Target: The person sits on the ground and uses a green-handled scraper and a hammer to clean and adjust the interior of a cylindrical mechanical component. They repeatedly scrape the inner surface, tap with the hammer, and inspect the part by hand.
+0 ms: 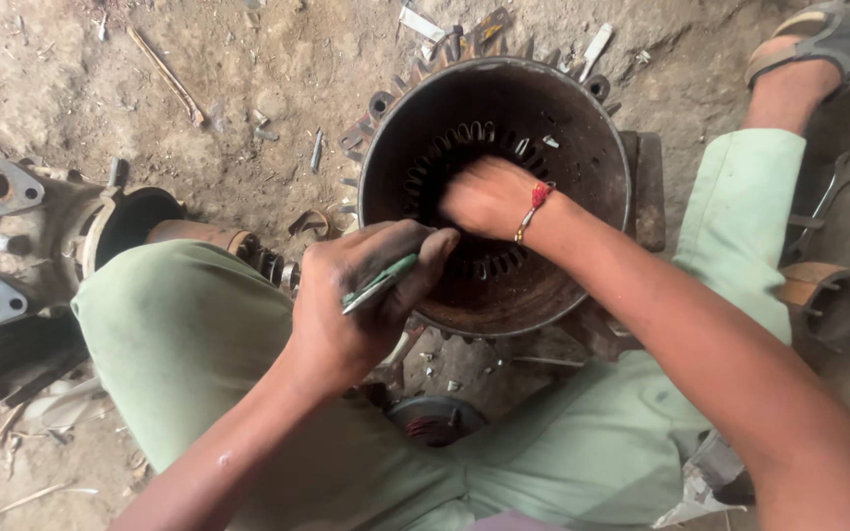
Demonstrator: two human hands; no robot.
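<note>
Left hand (351, 315) grasping thin green strip (379, 283) at rim of rusty round finned metal housing (602, 157); right hand (489, 197) clenched inside.

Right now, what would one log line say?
left hand: holds green tool | right hand: inside round metal housing | housing on dirt ground

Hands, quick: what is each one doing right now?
Left hand: closed around a thin green tool.
Right hand: reaching inside the rusty motor housing; fingers hidden, grip cannot be told.
</note>
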